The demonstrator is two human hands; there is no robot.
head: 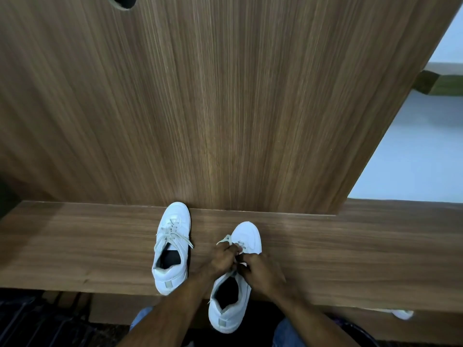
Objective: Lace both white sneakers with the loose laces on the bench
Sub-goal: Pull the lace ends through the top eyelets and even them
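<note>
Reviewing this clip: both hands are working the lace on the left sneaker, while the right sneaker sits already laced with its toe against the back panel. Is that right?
The sides are swapped. In the head view both the left hand and right hand work the lace on the right sneaker, whose heel overhangs the bench edge. The left sneaker is the laced one, toe against the back panel.

Home entryway, likely — wood-veneer bench [75, 246], matching panel [200, 96]

Left hand [220, 259] and right hand [263, 271] close together, fingers apparently pinching.
</note>
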